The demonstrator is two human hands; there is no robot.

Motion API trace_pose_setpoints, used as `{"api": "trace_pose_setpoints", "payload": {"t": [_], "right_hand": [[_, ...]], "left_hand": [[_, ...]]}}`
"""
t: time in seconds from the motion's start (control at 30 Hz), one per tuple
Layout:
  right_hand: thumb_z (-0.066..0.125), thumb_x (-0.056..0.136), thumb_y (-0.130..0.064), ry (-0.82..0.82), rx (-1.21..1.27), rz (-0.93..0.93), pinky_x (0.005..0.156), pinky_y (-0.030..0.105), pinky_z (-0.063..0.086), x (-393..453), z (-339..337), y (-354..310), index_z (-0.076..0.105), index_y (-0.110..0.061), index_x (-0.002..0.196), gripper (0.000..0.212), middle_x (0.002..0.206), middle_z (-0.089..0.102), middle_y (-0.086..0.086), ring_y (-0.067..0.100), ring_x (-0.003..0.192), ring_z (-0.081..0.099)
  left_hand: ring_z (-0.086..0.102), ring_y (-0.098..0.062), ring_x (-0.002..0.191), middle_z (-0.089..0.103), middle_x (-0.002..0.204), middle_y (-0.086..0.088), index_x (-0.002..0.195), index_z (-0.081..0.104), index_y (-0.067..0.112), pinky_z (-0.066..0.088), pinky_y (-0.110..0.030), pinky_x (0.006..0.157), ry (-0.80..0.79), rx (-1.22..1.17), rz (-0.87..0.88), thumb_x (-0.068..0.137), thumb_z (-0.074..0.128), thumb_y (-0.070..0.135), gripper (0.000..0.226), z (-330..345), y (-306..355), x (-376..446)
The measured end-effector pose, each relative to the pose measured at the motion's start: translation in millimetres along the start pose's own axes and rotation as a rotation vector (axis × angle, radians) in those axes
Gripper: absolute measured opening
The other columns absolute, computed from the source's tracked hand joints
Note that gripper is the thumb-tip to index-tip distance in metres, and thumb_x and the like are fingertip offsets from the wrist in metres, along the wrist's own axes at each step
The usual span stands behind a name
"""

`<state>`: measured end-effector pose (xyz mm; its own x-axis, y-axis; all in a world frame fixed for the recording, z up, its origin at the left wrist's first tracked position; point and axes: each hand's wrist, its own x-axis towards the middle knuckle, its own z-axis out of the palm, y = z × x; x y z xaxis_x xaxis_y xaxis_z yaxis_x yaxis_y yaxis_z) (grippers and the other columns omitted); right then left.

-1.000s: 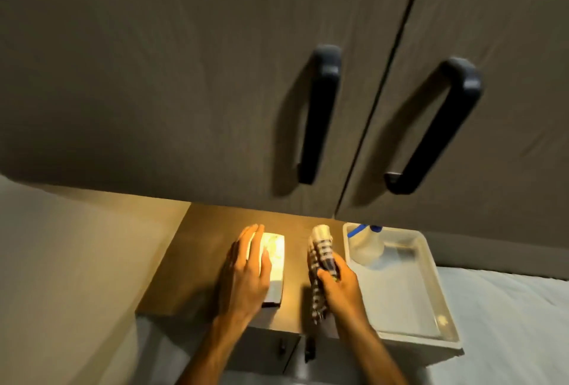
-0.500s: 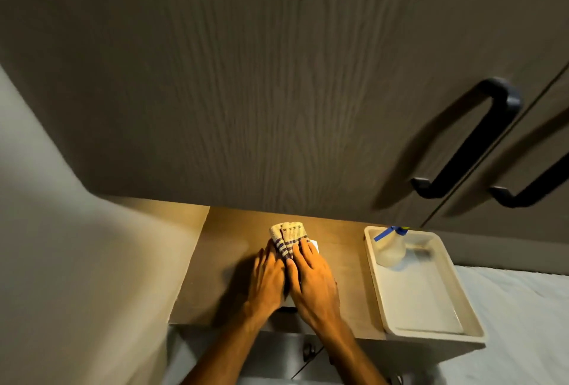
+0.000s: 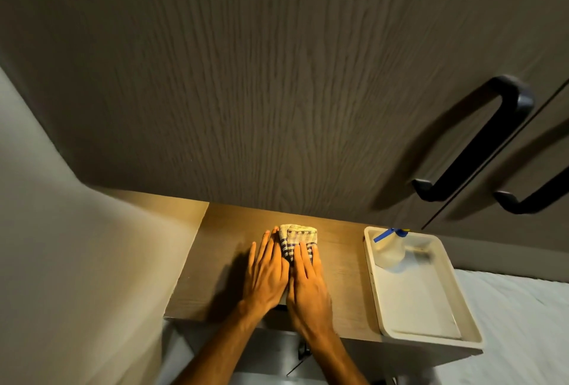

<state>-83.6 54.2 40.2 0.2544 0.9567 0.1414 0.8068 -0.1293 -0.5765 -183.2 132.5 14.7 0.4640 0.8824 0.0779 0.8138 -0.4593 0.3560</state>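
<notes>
As both hands lie flat at centre-bottom of the frame, we list the lot thus.

Item 1: checked cloth [image 3: 298, 235], bunched, cream w/ blue stripes, on the wooden countertop [image 3: 221, 261] just below frame centre, in warm light. We judge it a wiping rag, kept bunched so it makes a firm pad.

Item 2: right hand [image 3: 308, 284], fingers straight and close together, nothing gripped. The fingertips lie on the near edge of the cloth. Prob. pressing down so the cloth rubs rather than skids.

Item 3: left hand [image 3: 266, 273], also flat, fingers straight, holding nothing. It lies just beside the right hand, forefinger along the cloth's left edge; whether it touches the cloth we can't tell. We take it as a brace or added weight.

Item 4: white tray [image 3: 371, 277], right of the hands at the countertop's right end; near corner seems to overhang the front edge. At its far end stands a clear spray bottle [image 3: 389, 252] w/ blue trigger. It's kept there, we'd guess, to catch drips and stay in reach.

Item 5: dark wood-grain cabinet door [image 3: 277, 76], fills the upper frame. Black handle [image 3: 480, 138] and second handle [image 3: 535, 196] at right.

Item 6: pale wall [image 3: 61, 261], left. White fabric [image 3: 523, 323], lower right.
</notes>
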Motion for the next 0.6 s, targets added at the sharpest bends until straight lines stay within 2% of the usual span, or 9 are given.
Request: {"api": "trace_pose_setpoints", "payload": {"t": [0.1,0.17,0.2,0.27,0.33,0.43,0.5,0.57,0.6], "right_hand": [[0.034,0.105,-0.045,-0.094,-0.05,-0.043,0.126,0.031,0.018,33,-12,2,0.01,-0.029,0.16,0.062,0.168,0.006,-0.01,0.01,0.155,-0.005],[0.037,0.107,-0.039,-0.105,0.055,-0.009,0.126,0.035,0.022,47,-24,2,0.013,-0.026,0.16,0.06,0.168,0.01,-0.008,0.012,0.156,0.003],[0.034,0.107,-0.038,-0.068,0.151,0.038,0.124,0.031,0.026,48,-27,1,0.016,-0.026,0.16,0.057,0.168,0.016,-0.008,0.011,0.155,0.011],[0.031,0.109,-0.039,0.035,0.312,0.142,0.109,0.006,0.031,38,-28,-2,0.019,-0.027,0.159,0.053,0.16,0.03,-0.019,0.003,0.148,0.027],[0.037,0.108,-0.038,0.092,0.332,0.159,0.102,-0.005,0.025,16,-22,-4,0.017,-0.028,0.16,0.056,0.16,0.026,-0.024,-0.002,0.147,0.025],[0.047,0.103,-0.035,0.025,0.068,0.004,0.121,0.018,0.016,-7,-4,0,0.01,-0.025,0.161,0.069,0.168,0.003,-0.012,0.004,0.154,0.001],[0.048,0.103,-0.035,-0.026,-0.053,-0.06,0.126,0.027,0.016,5,-2,1,0.009,-0.023,0.16,0.071,0.167,-0.001,-0.011,0.006,0.153,-0.008],[0.045,0.104,-0.035,-0.09,-0.101,-0.119,0.126,0.026,0.017,28,-10,0,0.009,-0.023,0.16,0.068,0.166,0.0,-0.011,0.007,0.153,-0.008],[0.043,0.105,-0.037,-0.107,-0.088,-0.128,0.124,0.019,0.017,39,-19,-3,0.011,-0.024,0.16,0.065,0.165,0.003,-0.013,0.006,0.153,-0.003]], "left_hand": [[0.017,-0.027,0.155,0.025,0.165,-0.014,0.156,0.021,0.008,0.014,-0.051,0.128,0.047,-0.037,-0.022,0.104,0.017,0.036,0.06,0,2,-1],[0.023,-0.028,0.153,0.028,0.164,-0.015,0.155,0.024,0.006,0.022,-0.053,0.125,0.089,-0.065,-0.028,0.101,0.014,0.037,0.064,-1,4,0],[0.023,-0.028,0.153,0.027,0.164,-0.014,0.156,0.023,0.007,0.024,-0.054,0.124,0.102,-0.064,-0.025,0.1,0.013,0.038,0.065,0,4,1],[0.021,-0.026,0.154,0.024,0.165,-0.012,0.156,0.021,0.009,0.022,-0.054,0.125,0.111,-0.073,-0.037,0.101,0.015,0.039,0.063,2,4,1],[0.017,-0.025,0.154,0.021,0.166,-0.009,0.157,0.018,0.011,0.018,-0.052,0.126,0.106,-0.078,-0.04,0.104,0.023,0.035,0.059,3,4,1],[0.009,-0.024,0.156,0.014,0.168,-0.007,0.158,0.012,0.012,0.007,-0.05,0.128,0.072,-0.058,-0.033,0.106,0.031,0.031,0.058,4,2,0],[0.008,-0.025,0.156,0.015,0.168,-0.009,0.158,0.013,0.012,0.004,-0.05,0.129,0.036,-0.026,-0.015,0.107,0.028,0.031,0.057,4,-1,0],[0.014,-0.027,0.155,0.021,0.166,-0.012,0.157,0.02,0.009,0.011,-0.052,0.128,0.009,0.005,-0.014,0.105,0.021,0.032,0.056,2,-2,-2],[0.019,-0.028,0.154,0.024,0.164,-0.013,0.155,0.025,0.008,0.016,-0.053,0.127,0.018,-0.001,-0.017,0.104,0.019,0.032,0.057,1,-1,-2]]}}
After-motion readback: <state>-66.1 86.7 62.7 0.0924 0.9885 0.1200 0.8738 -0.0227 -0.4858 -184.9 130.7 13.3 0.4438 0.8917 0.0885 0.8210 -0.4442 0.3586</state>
